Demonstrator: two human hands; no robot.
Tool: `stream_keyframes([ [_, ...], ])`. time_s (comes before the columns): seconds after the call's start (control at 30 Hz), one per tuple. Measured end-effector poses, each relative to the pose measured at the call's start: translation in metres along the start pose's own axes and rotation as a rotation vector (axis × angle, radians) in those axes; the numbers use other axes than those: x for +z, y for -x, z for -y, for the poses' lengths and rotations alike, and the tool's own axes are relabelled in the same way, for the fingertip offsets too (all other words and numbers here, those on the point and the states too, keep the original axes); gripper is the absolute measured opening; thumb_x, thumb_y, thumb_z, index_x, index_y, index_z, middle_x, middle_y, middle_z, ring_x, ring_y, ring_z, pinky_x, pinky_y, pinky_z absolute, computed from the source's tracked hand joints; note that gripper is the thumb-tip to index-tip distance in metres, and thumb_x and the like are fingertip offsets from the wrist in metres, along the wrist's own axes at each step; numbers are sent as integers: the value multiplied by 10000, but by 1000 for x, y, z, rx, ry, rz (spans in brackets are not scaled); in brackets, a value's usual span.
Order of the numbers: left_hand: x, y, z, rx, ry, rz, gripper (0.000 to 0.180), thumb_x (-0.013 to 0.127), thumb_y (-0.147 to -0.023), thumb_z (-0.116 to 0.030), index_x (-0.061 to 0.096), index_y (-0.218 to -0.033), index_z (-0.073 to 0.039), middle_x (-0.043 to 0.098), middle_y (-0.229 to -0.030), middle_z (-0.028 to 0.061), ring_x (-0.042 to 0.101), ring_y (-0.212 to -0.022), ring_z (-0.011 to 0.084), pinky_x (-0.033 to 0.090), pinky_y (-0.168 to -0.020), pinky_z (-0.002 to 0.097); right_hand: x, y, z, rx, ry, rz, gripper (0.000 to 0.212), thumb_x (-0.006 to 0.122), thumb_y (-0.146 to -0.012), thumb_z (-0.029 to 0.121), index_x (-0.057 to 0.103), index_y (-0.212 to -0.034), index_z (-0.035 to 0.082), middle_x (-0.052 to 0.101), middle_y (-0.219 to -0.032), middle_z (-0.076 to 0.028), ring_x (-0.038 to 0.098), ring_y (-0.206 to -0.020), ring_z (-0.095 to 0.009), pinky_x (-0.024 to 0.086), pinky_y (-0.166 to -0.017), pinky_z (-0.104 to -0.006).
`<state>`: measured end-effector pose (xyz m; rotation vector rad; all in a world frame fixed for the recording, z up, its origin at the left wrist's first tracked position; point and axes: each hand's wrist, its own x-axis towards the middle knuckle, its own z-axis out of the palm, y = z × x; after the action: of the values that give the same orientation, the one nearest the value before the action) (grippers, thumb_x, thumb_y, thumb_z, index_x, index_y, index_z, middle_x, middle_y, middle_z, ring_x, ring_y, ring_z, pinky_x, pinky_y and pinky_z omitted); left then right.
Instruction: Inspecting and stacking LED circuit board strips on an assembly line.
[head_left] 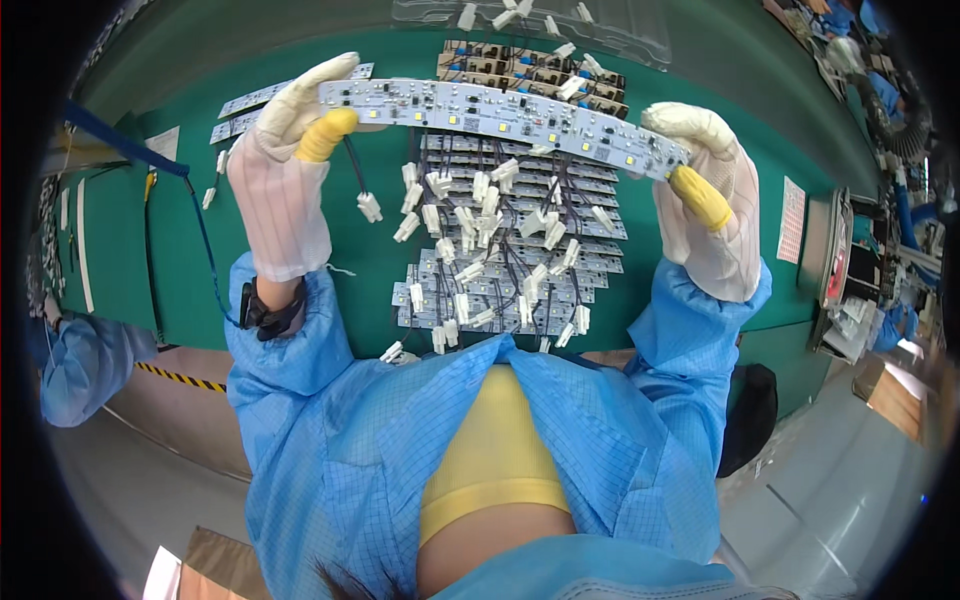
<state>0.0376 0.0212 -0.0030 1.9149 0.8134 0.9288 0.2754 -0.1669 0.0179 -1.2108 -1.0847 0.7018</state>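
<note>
Bright, even light fills the view, its fisheye-bent edges darkening to black.

At the left end of the long, narrow white circuit board (450,95), the left hand (283,150), in a white, faintly striped fabric glove with a yellow-covered thumb, pinches it between thumb and bent fingers, a black band (268,312) around the wrist below. The right hand (705,190), gloved alike, grips the board's right end, fingers curled at its upper edge, yellow thumb below. Both forearms, in loose blue gridded sleeves, rise toward the board's ends.
</note>
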Motion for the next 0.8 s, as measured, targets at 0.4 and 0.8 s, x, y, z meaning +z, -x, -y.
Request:
stream_keyframes([
  [0.4, 0, 8, 3, 106, 403, 58, 470, 674, -856, -267, 577, -1182, 58, 690, -955, 135, 675, -826, 178, 529, -764, 256, 1, -6, -3, 184, 97, -62, 903, 645, -726, 667, 494, -1188, -94, 544, -643, 9, 395, -401, 4, 275, -406, -121],
  [0.8, 10, -4, 5, -106, 24, 8, 324, 572, -924, -177, 616, -1185, 10, 665, -1050, 63, 583, -905, 99, 435, -831, 209, -2, 0, 17, 158, -31, 114, 489, 609, -801, 264, 537, -1187, -27, 648, -849, -85, 447, -422, -35, 348, -442, -157],
])
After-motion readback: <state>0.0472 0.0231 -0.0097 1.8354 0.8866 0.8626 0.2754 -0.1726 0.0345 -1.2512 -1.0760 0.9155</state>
